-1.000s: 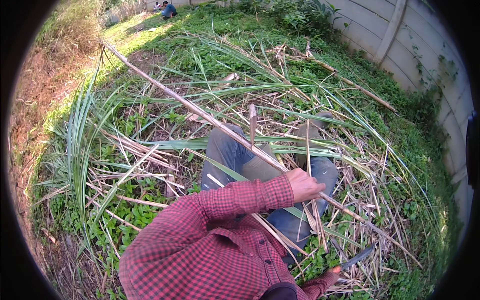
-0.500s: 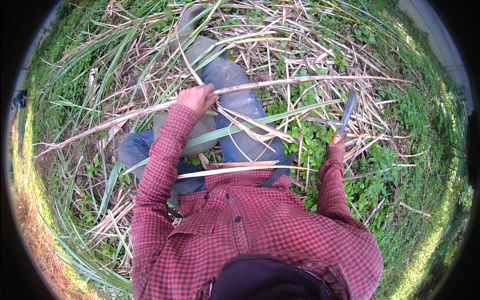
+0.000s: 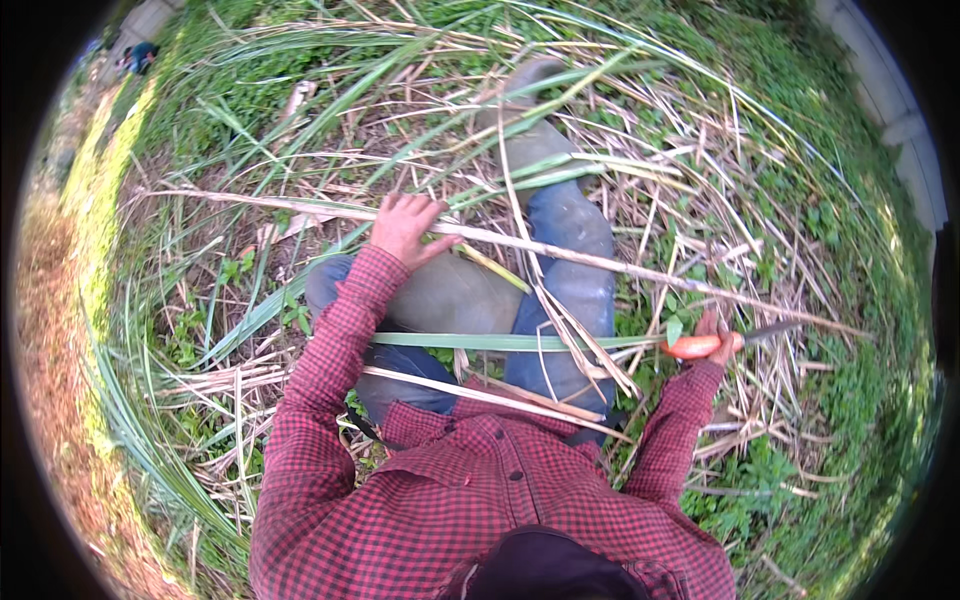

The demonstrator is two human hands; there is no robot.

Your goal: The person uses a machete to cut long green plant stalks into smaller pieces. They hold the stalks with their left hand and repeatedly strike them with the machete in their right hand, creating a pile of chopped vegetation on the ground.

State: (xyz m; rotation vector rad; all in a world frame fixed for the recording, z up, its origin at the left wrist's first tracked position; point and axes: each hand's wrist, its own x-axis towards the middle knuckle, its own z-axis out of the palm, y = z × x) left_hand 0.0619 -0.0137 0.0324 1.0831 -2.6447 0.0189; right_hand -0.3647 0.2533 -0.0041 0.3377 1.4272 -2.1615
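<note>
A long, dry, pale stalk (image 3: 620, 266) stretches across in front of me from left to right, over my extended leg. My left hand (image 3: 405, 228) lies over it with fingers outstretched and the thumb apart. To the right, my right hand (image 3: 722, 342) is closed around the orange handle of a knife (image 3: 698, 347). Its dark blade (image 3: 772, 331) points right, close to the stalk's far right part. A long green leaf (image 3: 480, 342) and dry leaf strips (image 3: 575, 335) lie across my legs.
My legs, in blue trousers (image 3: 570, 225) and grey-green boots (image 3: 535, 140), rest among cut leaves and straw (image 3: 690, 150). Low green plants (image 3: 735, 475) grow at the right. Another person (image 3: 140, 57) is far off at the upper left.
My left hand has loosened from its grip, and its fingers are now spread. The stalk now slopes down to the right. The knife has turned from pointing away to pointing right.
</note>
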